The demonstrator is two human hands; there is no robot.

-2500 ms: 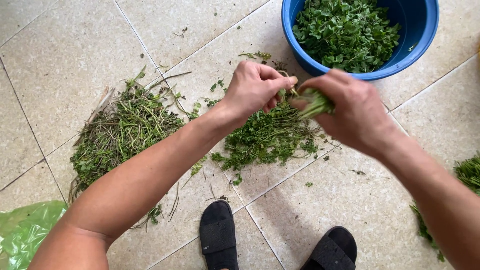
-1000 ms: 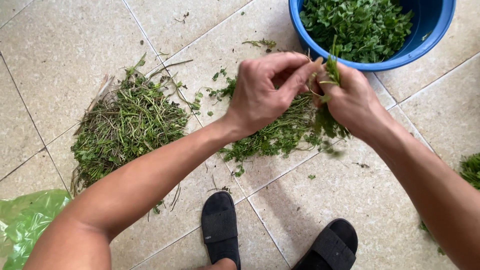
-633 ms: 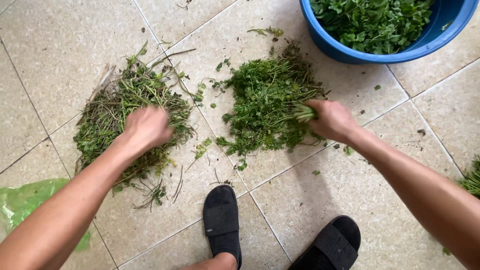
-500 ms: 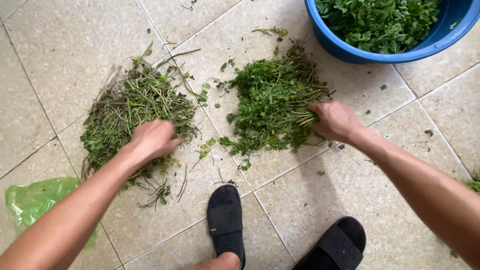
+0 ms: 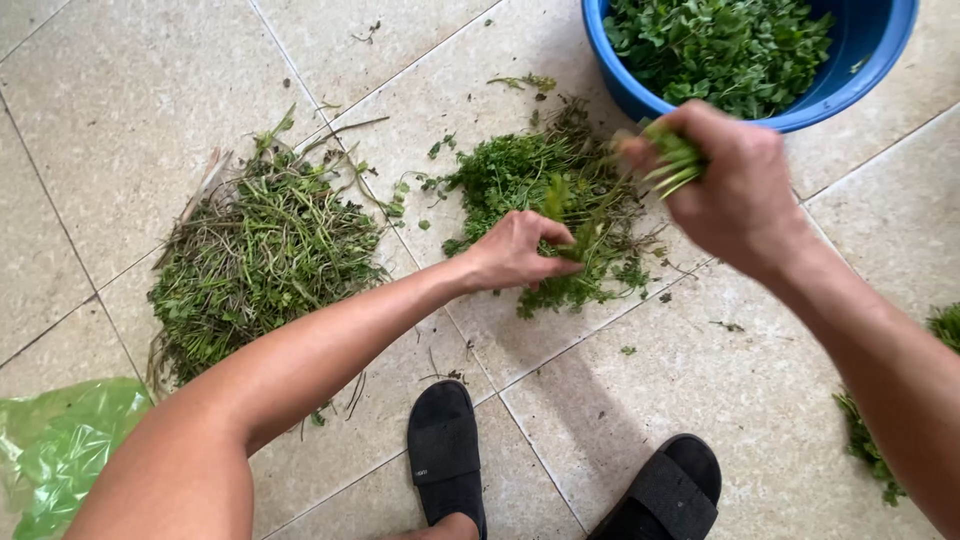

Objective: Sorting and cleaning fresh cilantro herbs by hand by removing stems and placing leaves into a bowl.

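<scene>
Right hand (image 5: 735,185) gripping herb stems (image 5: 668,160), left hand (image 5: 515,250) in herb pile (image 5: 560,200)

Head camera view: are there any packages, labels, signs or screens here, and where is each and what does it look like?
Green plastic bag: on the tiled floor at the lower left corner, crumpled, translucent bright green, no print visible.
Label on the left black slipper: a tiny pale mark on the strap, too small to make out.
No signs or screens in view.

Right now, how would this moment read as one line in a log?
left hand: pinching sprig at middle herb pile | right hand: holding stem bunch | blue basin: holds leaves | stalk pile: left, untouched
</scene>
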